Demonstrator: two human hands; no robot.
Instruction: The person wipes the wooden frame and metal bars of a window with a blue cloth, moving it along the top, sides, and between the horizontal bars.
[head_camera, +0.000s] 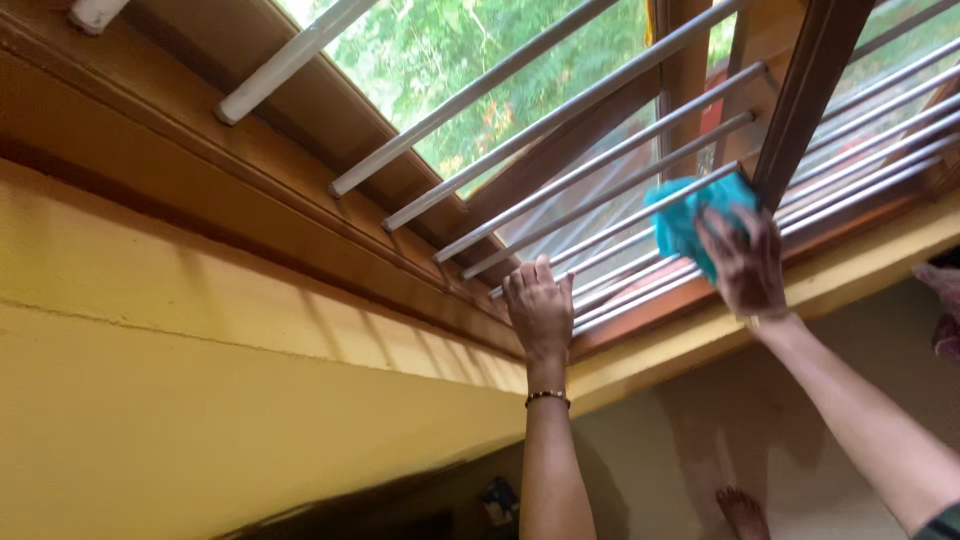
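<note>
Window bars being wiped with a cloth

A teal cloth (700, 222) is clenched in the right hand (745, 265) against the slanting bars (600, 165); a lower bar, left, is gripped by the left hand (538, 305).

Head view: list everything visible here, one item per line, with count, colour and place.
Window bars: about ten or more, white, running across the window from upper right to lower left.
Window frame: one, brown wood, around the bars.
Upright post: one, dark brown wood, right of the cloth.
Wall: one, yellow, below the frame.
Foliage: green, outside, seen through the bars.
Cloth: one, teal, pressed against the bars at right.
Bracelet: one, dark beaded, on the left wrist.
Foot: one, bare, bottom edge.
Left hand: gripping a lower bar.
Right hand: holding the cloth.
</note>
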